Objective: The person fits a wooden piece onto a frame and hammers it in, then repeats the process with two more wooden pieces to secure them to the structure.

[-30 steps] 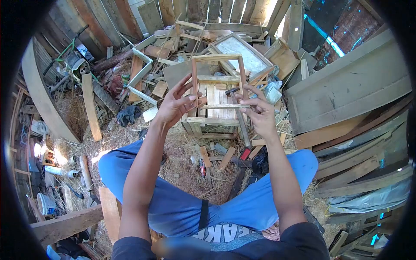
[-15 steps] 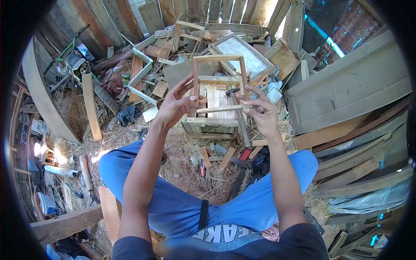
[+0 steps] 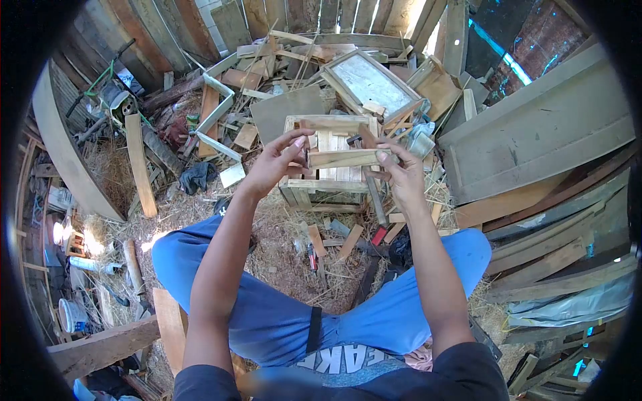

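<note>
**Above the crate, a small wooden frame held between two hands**

In front of the seated person, a wooden frame (image 3: 344,158) is held up over a slatted crate (image 3: 328,189) that stands on the littered ground just beyond the knees. The left hand (image 3: 275,164) has its fingers drawn in narrow on the frame's left end; the right hand (image 3: 404,168) pinches the other end, thumb laid on the near rail. The step in hand looks to be handling the frame and judging its angle, with no tool in either hand. Any move from this hold would seem to call for an even grip at both ends, so the joints do not twist. A hammer (image 3: 376,200) leans at the crate's right side, near the right hand, and a screwdriver (image 3: 312,259) lies on the ground near some offcuts (image 3: 350,242).

The frame is seen nearly edge-on, so its far side is hard to tell from the crate's rails behind it. Whether the frame touches the crate cannot be told. Some right fingertips are hidden behind the wood, and the dark bundle (image 3: 402,247) by the right shin is unclear.
</note>
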Tool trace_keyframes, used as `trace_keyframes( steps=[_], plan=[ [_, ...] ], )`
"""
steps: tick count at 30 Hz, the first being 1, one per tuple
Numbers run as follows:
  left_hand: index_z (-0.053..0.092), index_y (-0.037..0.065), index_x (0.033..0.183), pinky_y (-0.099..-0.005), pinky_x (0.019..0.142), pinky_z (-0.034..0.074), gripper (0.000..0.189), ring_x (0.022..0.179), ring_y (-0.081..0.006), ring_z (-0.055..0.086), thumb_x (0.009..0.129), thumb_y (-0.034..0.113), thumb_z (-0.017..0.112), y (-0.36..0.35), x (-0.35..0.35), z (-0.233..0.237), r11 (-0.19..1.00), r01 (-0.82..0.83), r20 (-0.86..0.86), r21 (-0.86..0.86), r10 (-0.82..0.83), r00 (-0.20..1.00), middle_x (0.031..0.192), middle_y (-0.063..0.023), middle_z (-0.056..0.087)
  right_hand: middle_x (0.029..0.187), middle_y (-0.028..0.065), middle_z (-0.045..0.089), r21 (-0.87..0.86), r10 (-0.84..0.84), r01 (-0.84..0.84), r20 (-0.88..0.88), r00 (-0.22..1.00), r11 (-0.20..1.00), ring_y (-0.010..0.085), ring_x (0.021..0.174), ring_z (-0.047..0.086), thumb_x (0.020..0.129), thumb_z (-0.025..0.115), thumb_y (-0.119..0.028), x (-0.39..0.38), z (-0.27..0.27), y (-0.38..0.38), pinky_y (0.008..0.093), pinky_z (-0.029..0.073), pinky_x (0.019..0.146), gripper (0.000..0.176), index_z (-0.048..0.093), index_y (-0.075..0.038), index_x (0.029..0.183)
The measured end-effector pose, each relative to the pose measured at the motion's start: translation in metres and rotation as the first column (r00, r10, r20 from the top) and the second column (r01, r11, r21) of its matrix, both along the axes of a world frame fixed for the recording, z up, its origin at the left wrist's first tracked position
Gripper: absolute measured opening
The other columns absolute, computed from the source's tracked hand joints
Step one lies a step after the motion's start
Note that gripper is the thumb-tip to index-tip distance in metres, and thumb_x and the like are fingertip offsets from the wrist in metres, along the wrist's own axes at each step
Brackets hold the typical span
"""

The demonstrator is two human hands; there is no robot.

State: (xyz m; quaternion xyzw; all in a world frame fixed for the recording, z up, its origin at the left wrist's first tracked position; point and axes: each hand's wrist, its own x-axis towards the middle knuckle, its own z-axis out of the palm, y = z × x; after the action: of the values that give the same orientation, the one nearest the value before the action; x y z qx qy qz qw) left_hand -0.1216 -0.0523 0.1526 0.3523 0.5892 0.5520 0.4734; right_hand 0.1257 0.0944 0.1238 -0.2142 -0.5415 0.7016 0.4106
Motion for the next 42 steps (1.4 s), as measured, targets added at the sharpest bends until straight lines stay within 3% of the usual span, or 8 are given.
trace_keyframes(
  steps=[7, 9, 12, 15, 18, 20, 34, 42],
  plan=[
    [0.048, 0.009, 0.153, -0.0349, 0.086, 0.06, 0.054, 0.096, -0.0156, 0.066, 0.102, 0.019, 0.063, -0.002, -0.016, -0.033, 0.975, 0.22, 0.178, 0.04, -0.223, 0.958, 0.116, -0.0067, 0.063, 0.094, 0.0062, 0.071, -0.209, -0.049, 0.093, 0.207, 0.977, 0.974, 0.0157, 0.074, 0.072, 0.099, 0.073, -0.021, 0.001, 0.0, -0.003, 0.0287, 0.057, 0.052, 0.026, 0.07, -0.001, 0.116],
    [0.054, 0.007, 0.148, -0.0354, 0.087, 0.059, 0.058, 0.097, -0.0161, 0.066, 0.093, 0.01, 0.072, -0.002, -0.007, -0.034, 0.978, 0.191, -0.302, -0.085, -0.208, 0.93, 0.106, -0.0061, 0.063, 0.091, 0.0045, 0.07, -0.213, -0.05, 0.099, 0.224, 0.973, 0.972, 0.0142, 0.07, 0.071, 0.099, 0.073, -0.021, -0.001, 0.004, -0.006, 0.027, 0.054, 0.049, 0.026, 0.07, -0.002, 0.116],
    [0.065, 0.003, 0.137, -0.0319, 0.082, 0.057, 0.05, 0.094, -0.0173, 0.069, 0.089, 0.012, 0.079, 0.0, -0.008, -0.037, 0.977, 0.144, -0.544, -0.155, -0.206, 0.813, 0.1, -0.0075, 0.065, 0.087, 0.0041, 0.07, -0.244, -0.073, 0.148, 0.292, 0.954, 0.958, 0.012, 0.06, 0.064, 0.099, 0.073, -0.022, -0.004, 0.012, -0.013, 0.0252, 0.049, 0.045, 0.027, 0.07, -0.002, 0.117],
    [0.071, 0.002, 0.126, -0.0325, 0.083, 0.055, 0.036, 0.095, -0.0151, 0.067, 0.09, 0.005, 0.076, 0.0, -0.005, -0.052, 0.977, 0.127, -0.587, 0.171, -0.002, 0.81, 0.097, -0.0072, 0.068, 0.083, 0.0032, 0.069, -0.266, -0.065, 0.161, 0.336, 0.94, 0.95, 0.0085, 0.055, 0.057, 0.099, 0.072, -0.02, -0.001, 0.008, -0.009, 0.0244, 0.043, 0.042, 0.023, 0.072, -0.002, 0.113],
    [0.072, 0.0, 0.122, -0.0315, 0.084, 0.055, 0.031, 0.095, -0.0141, 0.068, 0.092, 0.006, 0.076, -0.001, -0.002, -0.048, 0.986, 0.124, -0.683, 0.109, -0.016, 0.73, 0.098, -0.0085, 0.072, 0.08, 0.0014, 0.069, -0.092, -0.115, 0.172, 0.438, 0.892, 0.981, 0.0057, 0.057, 0.054, 0.098, 0.073, -0.019, -0.001, 0.004, 0.0, 0.0245, 0.041, 0.046, 0.021, 0.074, -0.001, 0.109],
    [0.071, -0.001, 0.12, -0.0317, 0.085, 0.055, 0.03, 0.095, -0.0139, 0.068, 0.092, 0.007, 0.076, -0.001, -0.001, -0.049, 0.988, 0.108, -0.605, 0.109, -0.02, 0.796, 0.099, -0.0083, 0.073, 0.081, -0.0001, 0.068, 0.111, -0.211, 0.181, 0.401, 0.892, 0.977, 0.0045, 0.06, 0.053, 0.097, 0.074, -0.019, -0.001, -0.006, 0.005, 0.0251, 0.04, 0.051, 0.021, 0.075, 0.001, 0.106],
    [0.066, -0.002, 0.132, -0.0313, 0.089, 0.057, 0.043, 0.1, -0.0126, 0.066, 0.093, 0.01, 0.078, 0.0, 0.005, -0.05, 0.998, -0.005, -0.505, 0.057, 0.033, 0.862, 0.109, -0.0084, 0.075, 0.07, -0.0011, 0.066, 0.056, -0.18, 0.174, 0.43, 0.885, 0.983, 0.0042, 0.047, 0.05, 0.096, 0.077, -0.022, -0.005, 0.006, -0.001, 0.0248, 0.038, 0.042, 0.022, 0.079, -0.001, 0.105],
    [0.066, 0.003, 0.134, -0.0339, 0.091, 0.061, 0.048, 0.102, -0.015, 0.069, 0.089, 0.009, 0.081, 0.002, 0.009, -0.044, 0.951, -0.011, -0.419, 0.309, 0.147, 0.896, 0.113, -0.0101, 0.074, 0.065, -0.0005, 0.065, 0.089, -0.179, 0.156, 0.413, 0.893, 0.984, 0.0046, 0.043, 0.051, 0.096, 0.077, -0.02, -0.01, 0.005, -0.004, 0.0252, 0.037, 0.041, 0.021, 0.079, -0.002, 0.106]
  ],
)
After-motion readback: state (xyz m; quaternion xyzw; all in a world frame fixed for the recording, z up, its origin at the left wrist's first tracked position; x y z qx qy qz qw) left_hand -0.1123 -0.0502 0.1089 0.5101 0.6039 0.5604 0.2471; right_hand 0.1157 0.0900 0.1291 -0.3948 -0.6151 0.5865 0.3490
